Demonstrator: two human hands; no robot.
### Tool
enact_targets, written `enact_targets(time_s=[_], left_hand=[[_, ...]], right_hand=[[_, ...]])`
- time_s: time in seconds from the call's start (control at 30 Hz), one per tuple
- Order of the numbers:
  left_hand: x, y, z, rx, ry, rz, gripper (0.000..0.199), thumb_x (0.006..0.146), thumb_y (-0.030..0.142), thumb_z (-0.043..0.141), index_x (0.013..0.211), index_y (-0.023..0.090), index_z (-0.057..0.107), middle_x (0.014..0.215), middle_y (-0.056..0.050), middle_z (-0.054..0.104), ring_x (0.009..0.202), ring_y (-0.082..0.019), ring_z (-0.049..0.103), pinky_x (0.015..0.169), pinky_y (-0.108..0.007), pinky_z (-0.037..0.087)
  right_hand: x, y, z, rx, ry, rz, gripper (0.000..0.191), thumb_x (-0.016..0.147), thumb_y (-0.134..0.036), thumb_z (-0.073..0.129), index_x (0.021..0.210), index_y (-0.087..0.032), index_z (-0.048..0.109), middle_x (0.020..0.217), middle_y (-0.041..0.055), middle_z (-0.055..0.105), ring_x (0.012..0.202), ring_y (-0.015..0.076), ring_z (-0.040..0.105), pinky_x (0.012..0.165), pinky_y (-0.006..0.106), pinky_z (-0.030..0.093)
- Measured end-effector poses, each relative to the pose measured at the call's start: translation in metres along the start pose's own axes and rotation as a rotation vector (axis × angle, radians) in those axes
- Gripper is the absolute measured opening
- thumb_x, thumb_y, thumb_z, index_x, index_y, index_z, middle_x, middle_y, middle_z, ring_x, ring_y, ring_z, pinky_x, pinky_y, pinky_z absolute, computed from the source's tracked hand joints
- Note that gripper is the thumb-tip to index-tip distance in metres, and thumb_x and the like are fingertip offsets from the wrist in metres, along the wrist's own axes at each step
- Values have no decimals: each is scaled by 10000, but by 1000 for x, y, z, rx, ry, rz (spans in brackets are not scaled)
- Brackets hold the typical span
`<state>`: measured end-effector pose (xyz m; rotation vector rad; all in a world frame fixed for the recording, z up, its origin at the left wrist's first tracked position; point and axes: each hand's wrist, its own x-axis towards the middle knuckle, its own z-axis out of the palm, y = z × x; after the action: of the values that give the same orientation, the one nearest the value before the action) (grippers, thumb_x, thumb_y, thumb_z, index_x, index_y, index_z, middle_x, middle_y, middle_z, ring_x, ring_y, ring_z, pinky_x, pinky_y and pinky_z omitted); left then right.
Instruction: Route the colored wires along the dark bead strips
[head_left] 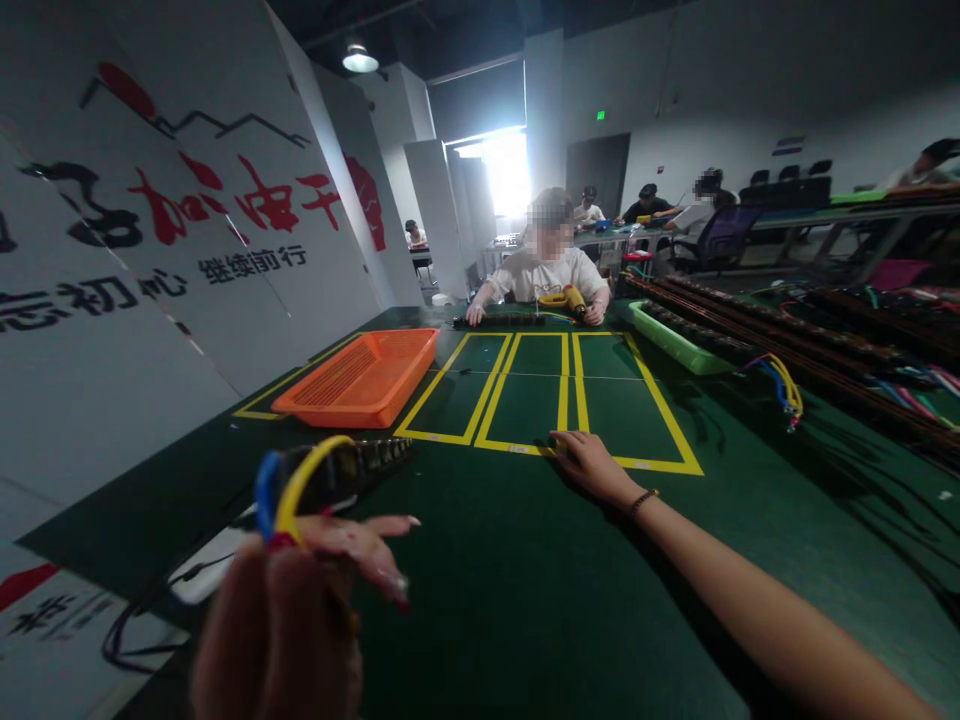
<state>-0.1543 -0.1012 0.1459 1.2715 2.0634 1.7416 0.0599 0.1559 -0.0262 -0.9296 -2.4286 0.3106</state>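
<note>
Close to the camera, my left hand point(300, 610) pinches the ends of a blue wire point(264, 495) and a yellow wire point(311, 475) between thumb and finger; a bit of red shows at the pinch. These wires loop up to a dark strip of black segments point(367, 462), which stretches away behind the hand. How the wires join the strip is too blurred to make out. My right hand point(592, 468) rests palm down on the green table point(480, 570), fingers extended, at the front line of the yellow tape outlines point(525, 449). Nothing shows in it.
An orange basket point(360, 380) stands at left, near the wall. Across the table a person point(551, 265) holds a yellow heat gun point(574, 300) beside another dark strip point(502, 321). At right are a green tray point(679, 340) and long dark strips point(780, 340) with loose coloured wires.
</note>
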Motion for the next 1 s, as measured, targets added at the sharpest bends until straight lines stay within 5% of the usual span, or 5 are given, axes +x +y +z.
enact_targets(time_s=[0.1,0.2,0.53,0.83,1.0], left_hand=[[-48,-1,34,-440,38,-204,210,740,610,450,639,473,574,492,-16,483,414,-238,486,519,-452,532],[-78,-15,71,-665,-246,-604,303,722,584,579,733,282,605,565,-14,546,514,-178,553,416,-301,474],[-103,-45,179,-1050,-608,-950,268,852,244,533,1099,152,583,1275,-115,531,1184,-191,489,1044,-309,332],[-59,-32,133,-662,-1403,-895,450,825,288,547,1244,129,502,1357,-155,448,1183,-247,500,1072,-424,272],[-29,8,74,-678,-1268,-316,285,861,332,484,1014,158,649,1109,-93,629,1146,-260,511,1047,-426,305]], right_hand=[[-15,0,-3,34,25,34,379,910,-305,453,1271,-188,459,1130,101,575,1032,234,524,907,397,421],[-31,0,-4,83,46,72,390,896,-321,478,1264,-194,467,1127,100,576,1030,237,524,909,402,417],[-103,-26,-41,337,-73,167,389,952,-426,338,862,-198,641,924,69,632,914,215,553,874,370,405],[-127,-40,-47,228,-131,205,242,856,-418,552,961,-212,623,948,60,611,931,225,511,850,383,387],[-129,-43,-42,170,-61,179,244,880,-326,515,1082,-209,586,936,61,604,890,213,525,815,368,415]])
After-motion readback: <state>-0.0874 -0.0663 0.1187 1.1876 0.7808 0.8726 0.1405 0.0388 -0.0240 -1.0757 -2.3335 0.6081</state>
